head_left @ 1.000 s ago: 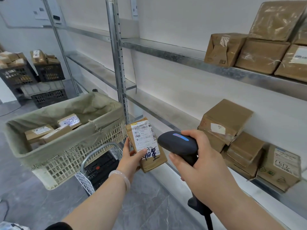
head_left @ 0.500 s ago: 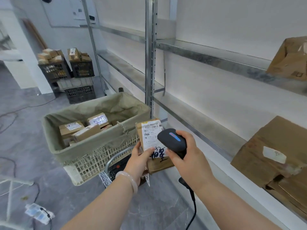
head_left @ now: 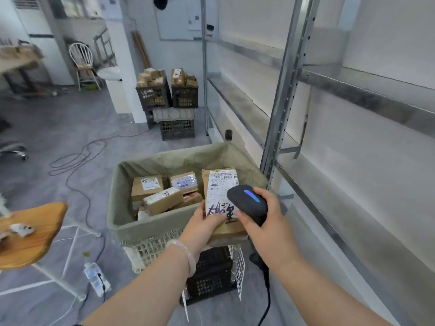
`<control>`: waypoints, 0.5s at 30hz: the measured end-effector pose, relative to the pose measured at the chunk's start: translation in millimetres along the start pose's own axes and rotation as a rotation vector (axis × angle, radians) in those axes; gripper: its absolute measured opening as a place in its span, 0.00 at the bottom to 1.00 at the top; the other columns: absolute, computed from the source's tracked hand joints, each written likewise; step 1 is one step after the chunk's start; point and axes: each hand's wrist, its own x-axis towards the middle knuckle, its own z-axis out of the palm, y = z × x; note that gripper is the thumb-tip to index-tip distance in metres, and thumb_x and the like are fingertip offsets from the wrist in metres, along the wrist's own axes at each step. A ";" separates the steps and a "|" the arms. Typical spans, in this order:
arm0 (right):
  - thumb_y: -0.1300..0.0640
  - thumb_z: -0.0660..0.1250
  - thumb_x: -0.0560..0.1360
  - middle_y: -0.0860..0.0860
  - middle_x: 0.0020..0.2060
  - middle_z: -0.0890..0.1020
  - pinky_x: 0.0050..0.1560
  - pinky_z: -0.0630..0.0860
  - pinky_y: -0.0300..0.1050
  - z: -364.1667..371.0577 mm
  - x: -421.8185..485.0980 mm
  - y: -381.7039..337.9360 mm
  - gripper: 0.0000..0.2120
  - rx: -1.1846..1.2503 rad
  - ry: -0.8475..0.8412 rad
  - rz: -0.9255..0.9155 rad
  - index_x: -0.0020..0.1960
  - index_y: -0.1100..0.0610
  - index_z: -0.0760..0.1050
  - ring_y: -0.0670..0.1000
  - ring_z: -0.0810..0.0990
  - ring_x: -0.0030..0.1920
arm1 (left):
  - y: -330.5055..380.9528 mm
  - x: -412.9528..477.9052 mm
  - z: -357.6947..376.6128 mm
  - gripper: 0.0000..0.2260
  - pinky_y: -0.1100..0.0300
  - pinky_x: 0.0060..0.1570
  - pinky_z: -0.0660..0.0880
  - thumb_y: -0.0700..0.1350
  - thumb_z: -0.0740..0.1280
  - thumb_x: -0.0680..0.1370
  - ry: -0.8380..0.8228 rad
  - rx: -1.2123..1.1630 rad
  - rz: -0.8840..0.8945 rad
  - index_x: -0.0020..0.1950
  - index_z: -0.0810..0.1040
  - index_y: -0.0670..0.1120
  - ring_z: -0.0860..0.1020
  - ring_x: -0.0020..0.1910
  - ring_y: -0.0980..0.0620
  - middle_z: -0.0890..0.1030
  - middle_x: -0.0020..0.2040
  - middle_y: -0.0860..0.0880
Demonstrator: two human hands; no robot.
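Observation:
My left hand grips a brown parcel with a white shipping label and handwritten marks, held upright over the near right corner of the basket. My right hand holds a black barcode scanner with a blue light, its head just in front of the label's lower part. The scanner's cable hangs down below my wrist. The cloth-lined cart basket holds several more labelled parcels.
A metal shelf rack with bare shelves runs along the right wall. Black crates stacked with parcels stand at the back. A wooden stool is at left, a power strip and cables lie on the floor.
My view has swung left, away from the shelved parcels, toward the cart. Both hands with parcel and scanner have come over the basket's corner; the scanner stays close to the label.

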 end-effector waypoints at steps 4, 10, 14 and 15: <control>0.49 0.74 0.73 0.32 0.52 0.77 0.51 0.75 0.35 21.0 56.6 4.5 0.26 0.035 -0.080 -0.031 0.65 0.39 0.66 0.35 0.78 0.51 | 12.2 33.0 -13.5 0.32 0.56 0.53 0.73 0.45 0.72 0.77 0.078 -0.002 0.052 0.77 0.62 0.59 0.80 0.58 0.56 0.82 0.60 0.57; 0.50 0.74 0.73 0.37 0.55 0.78 0.48 0.73 0.29 86.7 111.9 9.2 0.26 0.047 -0.248 -0.016 0.64 0.37 0.65 0.36 0.78 0.51 | 11.0 66.7 -66.1 0.37 0.42 0.69 0.71 0.54 0.77 0.67 0.197 -0.161 -0.046 0.73 0.65 0.68 0.78 0.65 0.51 0.80 0.66 0.56; 0.50 0.74 0.73 0.37 0.55 0.78 0.51 0.73 0.31 142.9 149.2 -0.1 0.26 0.019 -0.310 -0.030 0.63 0.36 0.64 0.40 0.78 0.54 | 13.5 100.4 -114.2 0.34 0.39 0.66 0.72 0.57 0.76 0.63 0.275 -0.189 -0.049 0.68 0.72 0.66 0.79 0.63 0.49 0.83 0.61 0.56; 0.50 0.74 0.73 0.38 0.55 0.78 0.52 0.74 0.33 157.4 158.4 -3.7 0.26 0.015 -0.325 -0.031 0.63 0.37 0.64 0.41 0.78 0.54 | 16.8 108.9 -127.3 0.32 0.39 0.67 0.73 0.58 0.75 0.63 0.289 -0.197 -0.054 0.67 0.74 0.65 0.79 0.63 0.49 0.83 0.60 0.56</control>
